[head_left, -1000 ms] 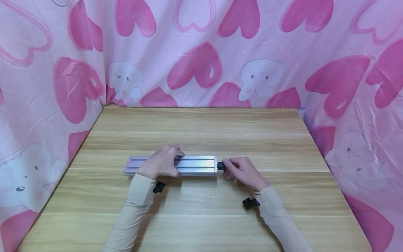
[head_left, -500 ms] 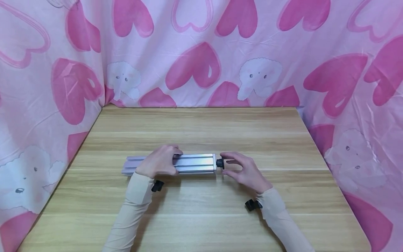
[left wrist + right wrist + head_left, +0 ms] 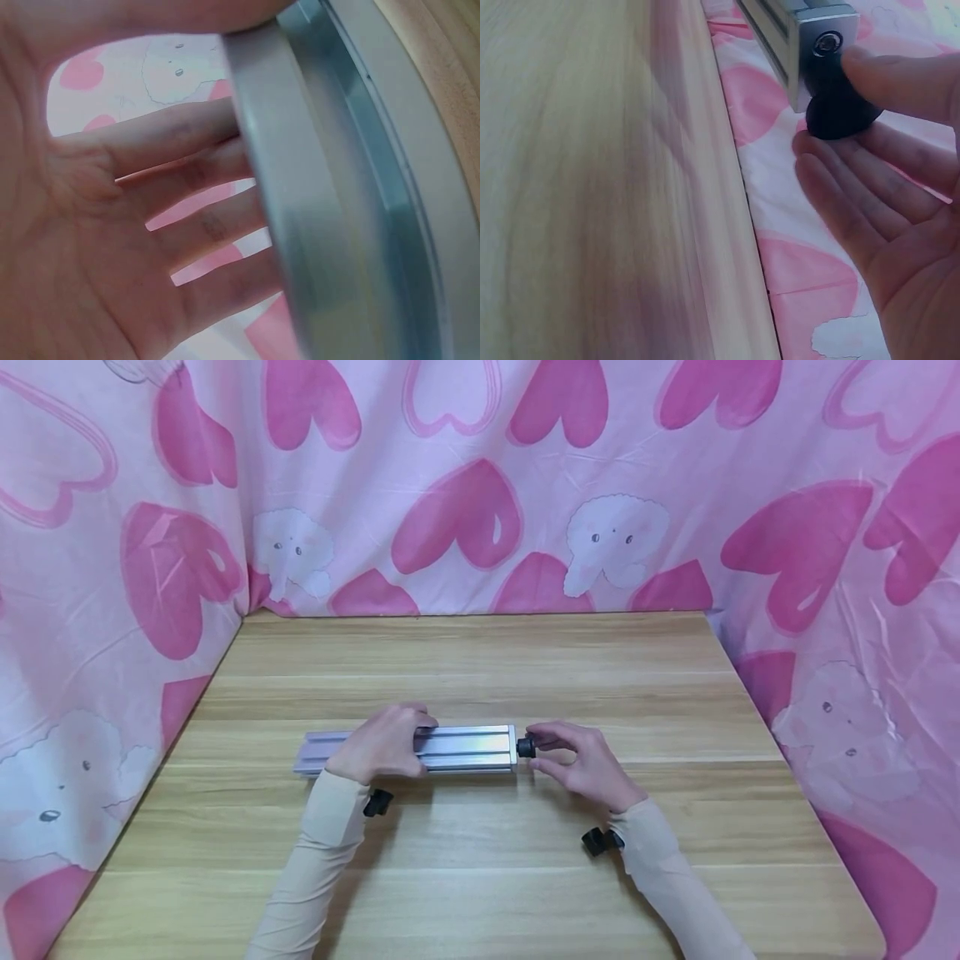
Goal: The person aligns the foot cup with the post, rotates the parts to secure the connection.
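A silver grooved aluminium rail point(image 3: 465, 749) lies crosswise over the middle of the table in the head view. My left hand point(image 3: 386, 743) grips it from above, thumb on the near side and fingers over the far side. In the left wrist view the rail point(image 3: 337, 195) looks large and blurred beside the palm. A black knob point(image 3: 527, 747) sticks out of the rail's right end plate. Around that knob are the thumb and fingers of my right hand point(image 3: 581, 760). The right wrist view has the thumb against the knob point(image 3: 840, 112) and fingertips beneath it.
A light wood-grain table point(image 3: 480, 860) carries the rail. Pink heart-print curtain point(image 3: 457, 518) encloses it at the back and both sides. Black wrist mounts point(image 3: 594, 842) sit at both sleeve cuffs.
My right hand was pinching the knob, then spread its fingers off it, and now has closed in around it again. The left hand stays on the rail, which has hardly moved.
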A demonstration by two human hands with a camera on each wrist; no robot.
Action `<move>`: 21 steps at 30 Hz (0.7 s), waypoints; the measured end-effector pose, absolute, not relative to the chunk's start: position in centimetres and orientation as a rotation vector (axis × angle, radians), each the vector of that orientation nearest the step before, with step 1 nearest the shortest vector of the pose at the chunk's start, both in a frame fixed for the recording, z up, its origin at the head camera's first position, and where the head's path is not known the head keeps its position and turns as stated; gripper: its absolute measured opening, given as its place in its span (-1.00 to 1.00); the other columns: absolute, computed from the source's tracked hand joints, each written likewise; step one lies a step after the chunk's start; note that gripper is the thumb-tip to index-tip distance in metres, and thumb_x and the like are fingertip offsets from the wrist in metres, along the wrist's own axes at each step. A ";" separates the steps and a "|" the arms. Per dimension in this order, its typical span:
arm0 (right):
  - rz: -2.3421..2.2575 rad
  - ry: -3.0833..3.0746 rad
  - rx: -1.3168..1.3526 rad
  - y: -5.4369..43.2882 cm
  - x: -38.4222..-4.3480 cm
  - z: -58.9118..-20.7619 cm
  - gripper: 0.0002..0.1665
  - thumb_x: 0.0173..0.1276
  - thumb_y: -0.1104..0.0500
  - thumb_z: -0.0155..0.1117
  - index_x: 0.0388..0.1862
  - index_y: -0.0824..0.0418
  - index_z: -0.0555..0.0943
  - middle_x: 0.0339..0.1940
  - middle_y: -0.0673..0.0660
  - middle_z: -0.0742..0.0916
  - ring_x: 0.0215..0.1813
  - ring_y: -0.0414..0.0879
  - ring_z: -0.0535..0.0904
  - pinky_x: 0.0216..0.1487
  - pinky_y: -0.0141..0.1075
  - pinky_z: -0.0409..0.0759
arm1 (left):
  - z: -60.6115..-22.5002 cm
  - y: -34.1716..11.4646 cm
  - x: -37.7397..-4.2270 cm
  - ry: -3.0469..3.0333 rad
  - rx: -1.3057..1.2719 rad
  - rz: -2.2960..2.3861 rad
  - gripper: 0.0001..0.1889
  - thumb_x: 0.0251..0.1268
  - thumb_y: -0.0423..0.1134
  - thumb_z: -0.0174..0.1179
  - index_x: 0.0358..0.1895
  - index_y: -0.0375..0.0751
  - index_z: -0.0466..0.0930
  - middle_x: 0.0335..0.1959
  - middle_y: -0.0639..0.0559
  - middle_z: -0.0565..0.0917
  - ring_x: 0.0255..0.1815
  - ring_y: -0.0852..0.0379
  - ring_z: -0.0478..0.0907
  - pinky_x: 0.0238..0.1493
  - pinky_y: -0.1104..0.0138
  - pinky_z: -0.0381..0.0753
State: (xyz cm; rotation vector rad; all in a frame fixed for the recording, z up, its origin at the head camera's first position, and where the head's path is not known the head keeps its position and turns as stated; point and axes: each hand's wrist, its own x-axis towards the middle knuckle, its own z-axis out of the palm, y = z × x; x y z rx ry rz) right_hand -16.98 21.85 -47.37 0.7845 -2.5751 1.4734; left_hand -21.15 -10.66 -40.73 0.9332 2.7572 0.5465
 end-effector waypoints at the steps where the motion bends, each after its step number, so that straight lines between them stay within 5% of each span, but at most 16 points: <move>1: 1.502 -2.583 0.776 21.8 -17.0 -47.3 -0.42 0.18 0.34 0.50 0.21 0.32 0.61 0.09 0.12 0.76 -0.01 -0.07 0.75 0.08 -0.17 0.69 | -40.8 -10.6 -21.1 2.756 0.926 0.546 -0.44 -0.35 -0.30 0.46 -0.04 -0.31 0.74 -0.30 0.02 0.64 -0.39 0.15 0.44 -0.29 0.32 0.48; 11: 1.654 -2.720 0.534 21.4 -17.2 -47.3 -0.56 0.42 0.03 0.31 0.11 0.31 0.66 -0.10 0.19 0.79 -0.15 -0.09 0.74 -0.05 -0.35 0.68 | -40.9 -10.4 -20.9 2.786 0.904 0.519 -0.41 -0.31 -0.33 0.51 0.02 -0.29 0.73 -0.22 -0.02 0.68 -0.34 0.13 0.49 -0.20 0.26 0.60; 21: 2.101 -2.674 0.353 20.8 -17.4 -47.2 -0.53 0.52 0.07 0.15 -0.01 0.52 0.63 -0.28 0.40 0.77 -0.37 0.11 0.75 -0.24 -0.13 0.74 | -40.9 -10.2 -20.8 2.807 0.855 0.496 -0.38 -0.30 -0.36 0.52 0.07 -0.28 0.71 -0.15 -0.05 0.70 -0.25 0.09 0.54 -0.04 0.16 0.66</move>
